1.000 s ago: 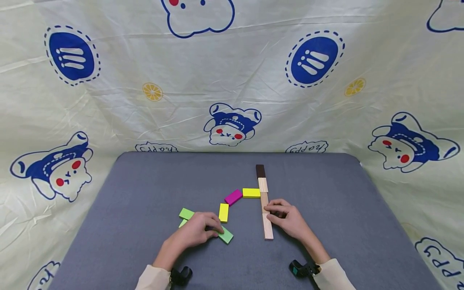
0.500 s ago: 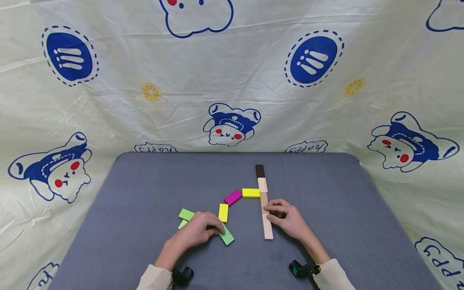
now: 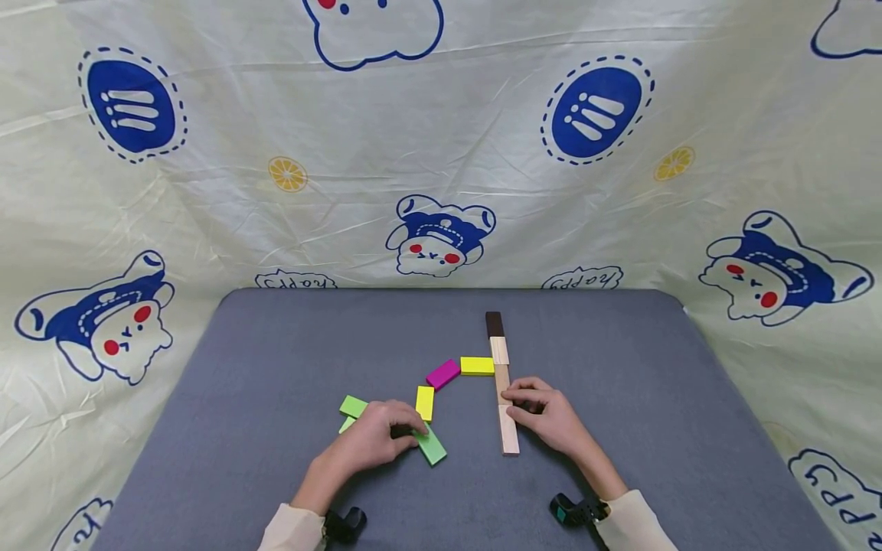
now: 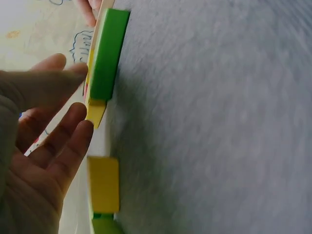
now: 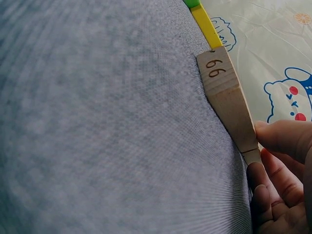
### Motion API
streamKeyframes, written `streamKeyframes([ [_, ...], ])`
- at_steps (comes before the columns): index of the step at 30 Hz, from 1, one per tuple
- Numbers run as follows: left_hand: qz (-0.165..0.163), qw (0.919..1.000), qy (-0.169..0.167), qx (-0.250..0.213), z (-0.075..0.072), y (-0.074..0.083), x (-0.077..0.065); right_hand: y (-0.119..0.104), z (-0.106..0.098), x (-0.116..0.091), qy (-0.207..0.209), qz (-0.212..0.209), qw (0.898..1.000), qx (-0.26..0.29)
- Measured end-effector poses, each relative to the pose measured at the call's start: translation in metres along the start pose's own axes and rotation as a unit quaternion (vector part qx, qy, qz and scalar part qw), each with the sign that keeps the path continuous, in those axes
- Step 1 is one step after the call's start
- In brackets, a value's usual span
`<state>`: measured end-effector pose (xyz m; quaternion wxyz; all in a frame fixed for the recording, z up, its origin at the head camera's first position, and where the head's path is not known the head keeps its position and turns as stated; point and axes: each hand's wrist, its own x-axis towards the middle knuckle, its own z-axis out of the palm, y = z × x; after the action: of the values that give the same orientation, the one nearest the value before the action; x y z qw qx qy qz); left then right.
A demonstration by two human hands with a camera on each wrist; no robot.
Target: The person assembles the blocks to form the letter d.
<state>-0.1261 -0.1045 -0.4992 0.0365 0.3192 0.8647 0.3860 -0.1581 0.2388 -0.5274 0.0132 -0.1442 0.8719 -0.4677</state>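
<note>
Green block (image 3: 433, 448) between both hands (image 3: 379, 434) (image 3: 547, 417)

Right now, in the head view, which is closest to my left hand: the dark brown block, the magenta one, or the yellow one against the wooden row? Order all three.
From your left hand:
1. Magenta block, ahead and to its right.
2. Yellow block, farther right, against the wooden row.
3. Dark brown block, at that row's far end.

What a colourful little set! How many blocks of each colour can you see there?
Green blocks: 3
Yellow blocks: 3 (one shows only in the left wrist view)
Plain wood blocks: 3
Magenta block: 1
Dark brown block: 1
Total in sight: 11
</note>
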Motion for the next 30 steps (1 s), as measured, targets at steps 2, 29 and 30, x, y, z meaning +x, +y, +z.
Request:
streamKeyframes([
  [2, -0.012, 0.9999, 0.011, 0.001, -0.005, 0.0, -0.003, 0.0, 0.0, 0.0, -0.001, -0.004, 1.0, -0.002],
  [29, -0.05, 0.9944, 0.074, 0.056, -0.06, -0.051, -0.037, 0.003, 0.0, 0.001, -0.003, -0.005, 1.0, -0.004],
  [30, -0.051, 0.9941, 0.075, 0.059, -0.06, -0.051, -0.037, 0.003, 0.001, 0.001, -0.002, -0.003, 1.0, -0.007],
])
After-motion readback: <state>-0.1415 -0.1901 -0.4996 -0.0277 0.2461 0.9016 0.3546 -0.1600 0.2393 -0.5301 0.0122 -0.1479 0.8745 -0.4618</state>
